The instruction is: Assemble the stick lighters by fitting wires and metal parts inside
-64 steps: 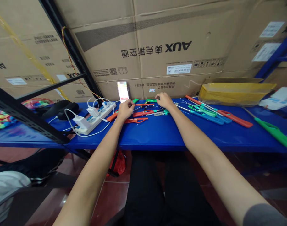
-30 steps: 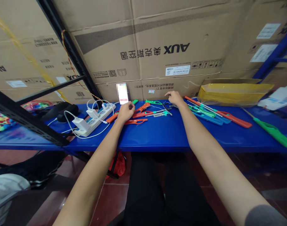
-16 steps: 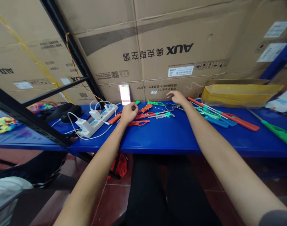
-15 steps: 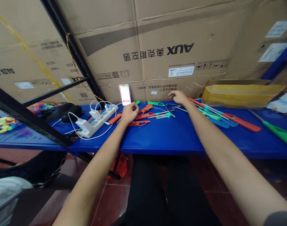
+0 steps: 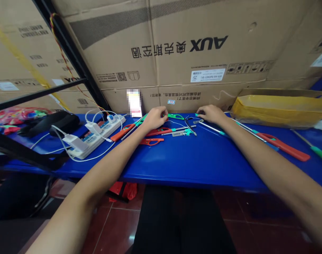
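Note:
My left hand (image 5: 156, 118) is closed over the pile in the middle, with a bit of orange plastic handle (image 5: 165, 116) showing past its fingers; its grip is partly hidden. My right hand (image 5: 211, 114) pinches a small green piece (image 5: 197, 115) above the blue tabletop (image 5: 182, 158). Between the hands lie a green lighter handle (image 5: 176, 116), a curved black piece (image 5: 188, 124) and a clear part with a green end (image 5: 182, 133). Red long-nosed lighters (image 5: 158, 132) and an orange handle shell (image 5: 152, 141) are below my left hand. A metal lighter tube (image 5: 210, 128) lies beneath my right hand.
A white power strip (image 5: 99, 135) with chargers and cables stands at left, near a lit phone (image 5: 134, 104) leaning on a large carton (image 5: 166, 70). At right are a yellow-taped box (image 5: 277, 111), a red lighter (image 5: 285, 145) and a green one (image 5: 321, 154). A black shelf post (image 5: 76, 56) rises at left.
My left hand has moved right onto the orange handle and closed there. My right hand has lowered to the table and now pinches a small green piece. The view has shifted closer.

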The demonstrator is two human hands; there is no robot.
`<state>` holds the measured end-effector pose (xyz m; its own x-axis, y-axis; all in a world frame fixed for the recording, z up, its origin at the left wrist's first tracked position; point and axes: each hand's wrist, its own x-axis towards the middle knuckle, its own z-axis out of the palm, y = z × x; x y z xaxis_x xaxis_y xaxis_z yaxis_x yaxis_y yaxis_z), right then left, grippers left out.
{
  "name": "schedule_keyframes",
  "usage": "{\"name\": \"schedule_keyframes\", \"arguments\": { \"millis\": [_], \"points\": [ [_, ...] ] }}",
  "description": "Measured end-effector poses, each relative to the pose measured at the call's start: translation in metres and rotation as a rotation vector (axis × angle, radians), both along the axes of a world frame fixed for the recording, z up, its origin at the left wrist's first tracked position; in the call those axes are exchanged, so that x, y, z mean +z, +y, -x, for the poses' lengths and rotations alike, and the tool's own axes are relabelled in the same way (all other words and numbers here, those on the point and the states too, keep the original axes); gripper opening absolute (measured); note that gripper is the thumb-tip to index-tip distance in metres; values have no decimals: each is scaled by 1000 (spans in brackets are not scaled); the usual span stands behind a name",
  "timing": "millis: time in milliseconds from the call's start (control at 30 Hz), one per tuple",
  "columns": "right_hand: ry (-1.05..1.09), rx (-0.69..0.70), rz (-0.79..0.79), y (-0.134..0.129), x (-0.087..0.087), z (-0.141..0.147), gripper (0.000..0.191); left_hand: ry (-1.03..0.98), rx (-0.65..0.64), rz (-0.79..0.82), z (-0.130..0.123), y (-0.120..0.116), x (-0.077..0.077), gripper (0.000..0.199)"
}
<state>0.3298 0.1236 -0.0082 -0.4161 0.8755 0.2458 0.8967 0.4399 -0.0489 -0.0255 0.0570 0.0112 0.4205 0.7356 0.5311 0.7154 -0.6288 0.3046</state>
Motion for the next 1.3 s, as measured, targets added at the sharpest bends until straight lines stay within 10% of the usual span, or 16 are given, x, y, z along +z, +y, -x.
{"name": "schedule_keyframes", "arguments": {
  "millis": [633, 1300],
  "points": [
    [462, 403, -130, -84, 14, 87, 23, -216, -119, 158, -13, -36, -4, 25],
    [549, 470, -171, -93, -1, 98, 20, -403, -172, 386, -15, -45, -2, 23]
  ]
}}
